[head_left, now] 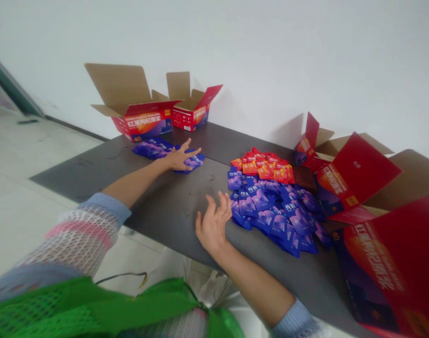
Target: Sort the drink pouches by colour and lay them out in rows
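My left hand (pixel 181 157) is spread over a row of blue-purple sachets (pixel 153 148) on the far left part of the table, its fingers apart and its palm at the row's right end. Whether it presses on the sachets there, I cannot tell. Nearer to me, my right hand (pixel 214 223) hovers just left of a large heap of blue-purple sachets (pixel 271 211), fingers loosely apart with nothing in them. Behind that heap lies a smaller pile of red-orange sachets (pixel 264 164).
Two open red cartons, one larger (pixel 147 123) and one smaller (pixel 191 117), stand at the back left by the wall. More open cartons (pixel 341 183) line the right side, one large carton (pixel 386 272) close to me. A dark brown object (pixel 303 177) lies beside the red pile on the grey table (pixel 158 206).
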`<control>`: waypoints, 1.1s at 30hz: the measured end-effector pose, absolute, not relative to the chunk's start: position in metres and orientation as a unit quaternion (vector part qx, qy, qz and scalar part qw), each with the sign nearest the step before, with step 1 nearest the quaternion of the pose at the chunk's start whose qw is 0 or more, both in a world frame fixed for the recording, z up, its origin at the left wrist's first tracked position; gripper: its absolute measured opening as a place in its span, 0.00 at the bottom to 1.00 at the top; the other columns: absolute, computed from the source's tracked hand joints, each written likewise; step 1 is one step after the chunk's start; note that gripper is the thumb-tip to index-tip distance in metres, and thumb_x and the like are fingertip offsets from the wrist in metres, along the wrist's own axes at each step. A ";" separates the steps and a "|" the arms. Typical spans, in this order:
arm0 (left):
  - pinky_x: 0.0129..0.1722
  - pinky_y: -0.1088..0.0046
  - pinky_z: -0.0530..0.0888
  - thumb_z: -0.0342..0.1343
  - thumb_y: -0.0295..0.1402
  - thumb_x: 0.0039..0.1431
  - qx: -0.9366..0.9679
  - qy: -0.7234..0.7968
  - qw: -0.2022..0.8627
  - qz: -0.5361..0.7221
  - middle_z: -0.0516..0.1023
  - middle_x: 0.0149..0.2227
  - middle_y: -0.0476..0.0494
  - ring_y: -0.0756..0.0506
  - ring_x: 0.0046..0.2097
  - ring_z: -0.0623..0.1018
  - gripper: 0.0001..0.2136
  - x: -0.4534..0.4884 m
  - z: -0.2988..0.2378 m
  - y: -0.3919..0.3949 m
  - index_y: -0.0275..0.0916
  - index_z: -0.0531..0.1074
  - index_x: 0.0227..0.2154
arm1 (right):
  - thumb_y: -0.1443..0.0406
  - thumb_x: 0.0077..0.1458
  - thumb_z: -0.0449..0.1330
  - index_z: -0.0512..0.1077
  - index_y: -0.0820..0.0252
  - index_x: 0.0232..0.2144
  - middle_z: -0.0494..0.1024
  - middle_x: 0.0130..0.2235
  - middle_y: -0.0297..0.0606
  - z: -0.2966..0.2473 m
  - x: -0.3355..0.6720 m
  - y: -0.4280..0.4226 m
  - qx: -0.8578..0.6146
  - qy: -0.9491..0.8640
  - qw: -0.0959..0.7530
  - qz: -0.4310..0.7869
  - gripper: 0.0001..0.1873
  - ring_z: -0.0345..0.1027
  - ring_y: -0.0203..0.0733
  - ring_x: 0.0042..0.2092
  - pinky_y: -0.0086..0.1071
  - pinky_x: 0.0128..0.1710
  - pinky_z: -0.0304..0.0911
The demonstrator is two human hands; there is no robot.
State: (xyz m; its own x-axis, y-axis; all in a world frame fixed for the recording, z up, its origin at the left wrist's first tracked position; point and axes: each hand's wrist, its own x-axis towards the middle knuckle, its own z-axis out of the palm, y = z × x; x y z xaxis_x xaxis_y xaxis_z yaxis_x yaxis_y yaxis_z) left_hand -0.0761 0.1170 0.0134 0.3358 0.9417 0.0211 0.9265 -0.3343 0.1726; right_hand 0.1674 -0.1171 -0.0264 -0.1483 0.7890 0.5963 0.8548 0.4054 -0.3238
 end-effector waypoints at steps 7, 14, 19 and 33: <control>0.70 0.41 0.50 0.48 0.53 0.68 0.811 0.577 0.006 0.091 0.59 0.74 0.42 0.30 0.74 0.56 0.28 -0.062 -0.008 0.100 0.55 0.66 0.68 | 0.67 0.61 0.55 0.64 0.66 0.61 0.50 0.66 0.59 -0.026 0.169 -0.118 -0.534 -0.759 0.366 -0.067 0.26 0.38 0.64 0.71 0.60 0.63 0.56; 0.69 0.42 0.54 0.41 0.47 0.73 0.772 0.612 -0.027 0.167 0.63 0.72 0.43 0.32 0.72 0.61 0.25 -0.044 -0.014 0.099 0.51 0.74 0.63 | 0.68 0.60 0.56 0.64 0.66 0.60 0.51 0.65 0.59 -0.026 0.169 -0.117 -0.523 -0.760 0.376 -0.082 0.25 0.39 0.64 0.70 0.61 0.62 0.56; 0.73 0.49 0.47 0.38 0.39 0.73 0.795 0.574 -0.051 0.190 0.78 0.61 0.40 0.39 0.66 0.72 0.25 -0.042 -0.016 0.109 0.42 0.80 0.56 | 0.68 0.60 0.56 0.65 0.66 0.60 0.51 0.65 0.60 -0.024 0.168 -0.118 -0.523 -0.757 0.382 -0.087 0.26 0.39 0.64 0.71 0.60 0.63 0.55; 0.70 0.39 0.46 0.42 0.53 0.68 0.677 0.694 -0.030 0.243 0.65 0.69 0.26 0.27 0.69 0.64 0.35 -0.060 -0.020 0.101 0.31 0.66 0.68 | 0.66 0.61 0.55 0.65 0.67 0.60 0.50 0.66 0.60 -0.021 0.170 -0.116 -0.534 -0.753 0.371 -0.099 0.26 0.37 0.64 0.71 0.61 0.62 0.55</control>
State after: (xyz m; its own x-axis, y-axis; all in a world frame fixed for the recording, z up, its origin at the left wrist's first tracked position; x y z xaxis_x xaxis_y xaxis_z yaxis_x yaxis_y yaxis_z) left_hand -0.0595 0.1012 -0.0202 -0.0815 0.9249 0.3713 0.9546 -0.0347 0.2960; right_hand 0.1704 -0.1158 -0.0214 -0.1543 0.7311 0.6647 0.8774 0.4107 -0.2480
